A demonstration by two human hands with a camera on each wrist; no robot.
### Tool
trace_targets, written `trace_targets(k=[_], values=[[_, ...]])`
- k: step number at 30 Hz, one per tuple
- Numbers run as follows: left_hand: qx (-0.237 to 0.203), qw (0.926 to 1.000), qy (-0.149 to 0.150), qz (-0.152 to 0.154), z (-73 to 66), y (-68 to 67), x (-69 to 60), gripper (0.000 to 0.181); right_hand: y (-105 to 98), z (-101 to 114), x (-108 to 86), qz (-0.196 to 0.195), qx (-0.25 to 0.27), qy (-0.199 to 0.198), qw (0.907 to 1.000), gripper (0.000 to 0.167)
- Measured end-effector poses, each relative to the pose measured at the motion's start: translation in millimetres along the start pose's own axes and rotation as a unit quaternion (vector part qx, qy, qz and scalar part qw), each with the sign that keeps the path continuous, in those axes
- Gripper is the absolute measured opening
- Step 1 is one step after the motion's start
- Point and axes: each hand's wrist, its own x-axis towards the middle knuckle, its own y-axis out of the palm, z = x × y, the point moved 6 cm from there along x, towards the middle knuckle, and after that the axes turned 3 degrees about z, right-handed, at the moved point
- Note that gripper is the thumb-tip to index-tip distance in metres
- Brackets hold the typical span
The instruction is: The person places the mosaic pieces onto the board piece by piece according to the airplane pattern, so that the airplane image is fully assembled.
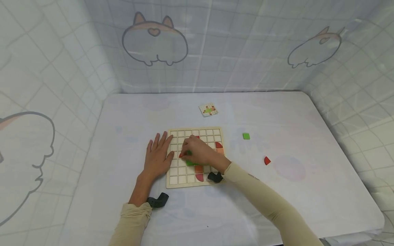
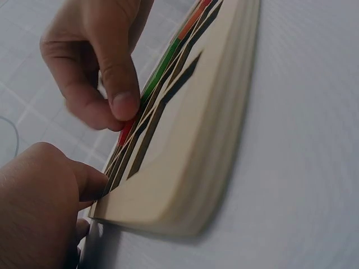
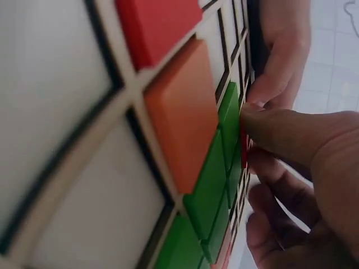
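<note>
A wooden grid board (image 1: 182, 187) lies on the table. My right hand (image 1: 201, 152) is over its middle and pinches a small red tile (image 1: 181, 155) between thumb and fingers, down at a cell left of the green tiles (image 1: 190, 163). In the right wrist view the thumb covers much of that red tile (image 3: 243, 137). My left hand (image 1: 157, 158) rests at the board's left edge, fingers spread and thumb touching the frame. Below the green tiles sit an orange tile (image 1: 199, 169) and a red quarter-round tile (image 1: 199, 177). Other tiles are partly hidden under the right hand.
On the table to the right lie a loose green square tile (image 1: 246, 136) and a loose red quarter-round tile (image 1: 267, 160). Behind the board is a small pattern card (image 1: 208, 109). Black wrist cameras sit by both wrists. Patterned curtains (image 1: 203, 68) stand around the table.
</note>
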Motion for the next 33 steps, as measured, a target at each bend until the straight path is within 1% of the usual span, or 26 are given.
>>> trace_targets(k=[5,7,12,17,22,24,27,30,31,33], values=[[0.005,1.0000,0.001,-0.005,1.0,-1.4,0.9,0.061,-1,-3,-0.8,-0.001,0.012,0.023,0.9997,0.019],[0.004,1.0000,0.002,-0.006,1.1,-1.6,1.0,0.061,-1,-4,-0.3,0.001,0.017,0.031,0.9994,0.021],[0.002,1.0000,0.001,-0.008,1.1,-1.7,0.9,0.061,0,-5,1.8,0.005,0.037,0.026,0.9989,0.018],[0.003,1.0000,0.002,-0.007,2.0,-1.4,2.0,0.061,0,-7,3.1,-0.007,0.044,0.026,0.9986,0.015],[0.007,0.9999,0.002,-0.011,3.1,-2.3,2.4,0.061,0,-5,7.4,-0.027,0.023,0.034,0.9988,0.012],[0.003,0.9999,0.002,-0.012,3.2,-1.9,2.5,0.061,-1,-4,8.3,-0.024,0.009,0.042,0.9988,0.012],[-0.002,1.0000,0.002,-0.007,2.6,0.7,2.6,0.062,0,-4,6.9,-0.009,-0.017,0.050,0.9986,0.013],[-0.002,1.0000,0.001,-0.004,1.5,1.9,2.0,0.062,2,-5,4.0,-0.001,-0.037,0.048,0.9982,0.015],[-0.001,1.0000,0.001,-0.004,1.3,2.1,1.9,0.062,2,-6,2.3,0.000,-0.038,0.045,0.9983,0.016],[0.002,1.0000,0.000,-0.006,0.9,1.9,1.8,0.062,-1,-8,-2.5,-0.006,-0.017,0.038,0.9991,0.018]])
